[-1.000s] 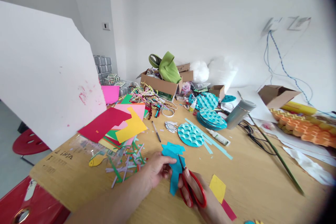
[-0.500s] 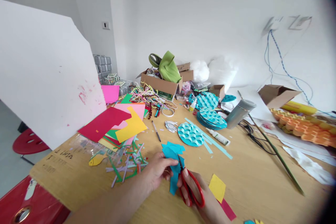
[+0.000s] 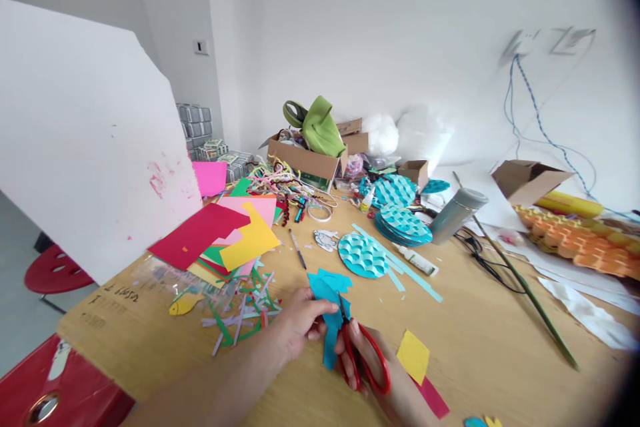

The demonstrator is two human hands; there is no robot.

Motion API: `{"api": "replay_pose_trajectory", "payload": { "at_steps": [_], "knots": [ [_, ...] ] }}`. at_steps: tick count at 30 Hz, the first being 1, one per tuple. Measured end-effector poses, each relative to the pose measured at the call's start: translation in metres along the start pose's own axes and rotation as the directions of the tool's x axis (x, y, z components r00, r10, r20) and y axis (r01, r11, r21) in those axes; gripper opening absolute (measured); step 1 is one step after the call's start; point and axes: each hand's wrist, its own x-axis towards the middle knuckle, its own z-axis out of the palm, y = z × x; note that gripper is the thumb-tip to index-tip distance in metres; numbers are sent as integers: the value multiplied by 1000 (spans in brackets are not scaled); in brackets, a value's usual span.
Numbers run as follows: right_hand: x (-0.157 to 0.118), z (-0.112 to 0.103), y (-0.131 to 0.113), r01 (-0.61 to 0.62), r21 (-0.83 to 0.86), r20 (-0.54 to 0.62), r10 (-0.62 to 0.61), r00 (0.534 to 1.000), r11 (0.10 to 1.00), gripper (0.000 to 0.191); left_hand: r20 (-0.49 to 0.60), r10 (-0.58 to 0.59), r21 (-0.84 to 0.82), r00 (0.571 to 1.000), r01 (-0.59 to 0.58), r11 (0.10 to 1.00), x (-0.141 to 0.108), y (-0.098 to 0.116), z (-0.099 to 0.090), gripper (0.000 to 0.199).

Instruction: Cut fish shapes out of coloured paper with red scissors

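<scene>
Behind your wooden table (image 3: 470,353), a pale wall (image 3: 350,27) spans the upper frame; red stools (image 3: 60,373) stand lower left.

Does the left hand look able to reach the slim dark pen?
Probably yes: the pen lies uncovered just beyond the left hand, though that hand would have to release the blue paper first.
</scene>
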Motion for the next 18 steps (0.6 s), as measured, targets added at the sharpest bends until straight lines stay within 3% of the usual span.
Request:
{"api": "replay_pose_trajectory", "payload": {
  "at_steps": [18],
  "knots": [
    [-1, 0, 0, -4, -25, -16, 4, 1000, 1000, 56, -21, -3, -6, 1000, 3, 1000, 0, 0, 1, 27]
  ]
}}
